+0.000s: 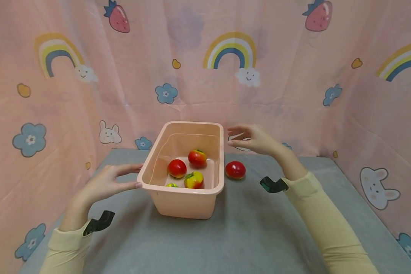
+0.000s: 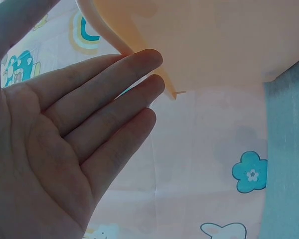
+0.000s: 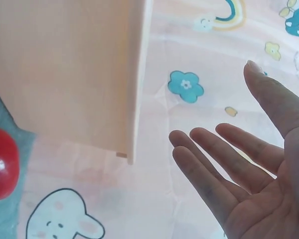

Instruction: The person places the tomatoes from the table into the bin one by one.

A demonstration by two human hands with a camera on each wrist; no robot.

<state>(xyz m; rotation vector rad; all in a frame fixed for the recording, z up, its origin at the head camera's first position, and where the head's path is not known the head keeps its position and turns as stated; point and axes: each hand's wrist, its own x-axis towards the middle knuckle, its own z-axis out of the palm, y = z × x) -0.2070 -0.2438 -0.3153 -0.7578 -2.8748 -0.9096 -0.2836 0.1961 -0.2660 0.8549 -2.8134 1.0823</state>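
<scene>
A peach plastic bin (image 1: pixel 191 201) stands on the grey table (image 1: pixel 246 236). Inside it lie two red tomatoes (image 1: pixel 177 168) (image 1: pixel 196 157), a red-and-yellow fruit (image 1: pixel 193 180) and a small green-yellow piece (image 1: pixel 171 185). Another red tomato (image 1: pixel 235 169) lies on the table just right of the bin, also seen in the right wrist view as the tomato (image 3: pixel 1 162). My left hand (image 1: pixel 104 182) is open, its fingers (image 2: pixel 134 84) straight at the bin's near left corner (image 2: pixel 174 84). My right hand (image 1: pixel 253 139) hovers open beside the bin's far right corner (image 3: pixel 132 149), fingers (image 3: pixel 214 159) straight, apart from it.
Pink cloth printed with rainbows, rabbits and flowers (image 1: pixel 233 53) walls the table at the back and both sides. Grey table surface stretches in front of the bin toward me.
</scene>
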